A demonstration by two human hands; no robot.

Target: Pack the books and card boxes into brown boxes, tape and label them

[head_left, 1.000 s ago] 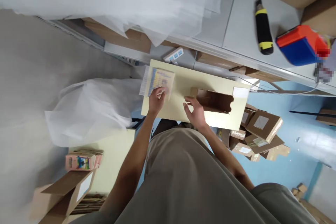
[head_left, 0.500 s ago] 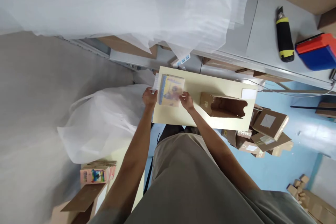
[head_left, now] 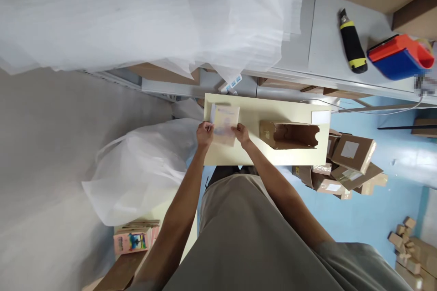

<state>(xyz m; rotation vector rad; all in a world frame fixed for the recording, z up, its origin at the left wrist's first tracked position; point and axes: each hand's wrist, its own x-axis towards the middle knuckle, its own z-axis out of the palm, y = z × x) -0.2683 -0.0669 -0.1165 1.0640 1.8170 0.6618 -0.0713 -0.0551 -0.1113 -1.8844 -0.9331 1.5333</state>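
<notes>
A yellow and pink printed book [head_left: 225, 120], hazy under a thin whitish wrap, lies at the left end of the cream table [head_left: 251, 154]. My left hand [head_left: 205, 134] is closed in a pinch at the book's left edge, where the wrap seems to be folded over. On the opposite side, my right hand [head_left: 241, 134] has its thumb and fingers closed on the book's right edge. To the right of the hands lies an open brown cardboard box [head_left: 290, 135], its hollow side facing up.
White foam sheeting [head_left: 136, 13] covers much of the grey bench ahead. A black and yellow utility knife [head_left: 353, 43] and a red and blue tape dispenser [head_left: 399, 57] lie there. Cardboard boxes [head_left: 353, 152] are piled at right; pink books [head_left: 134, 241] are stacked behind left.
My left hand has moved right, from beside the book onto its left edge, and its fingers have closed. The white flap on that side now lies nearer the book. My view has shifted slightly.
</notes>
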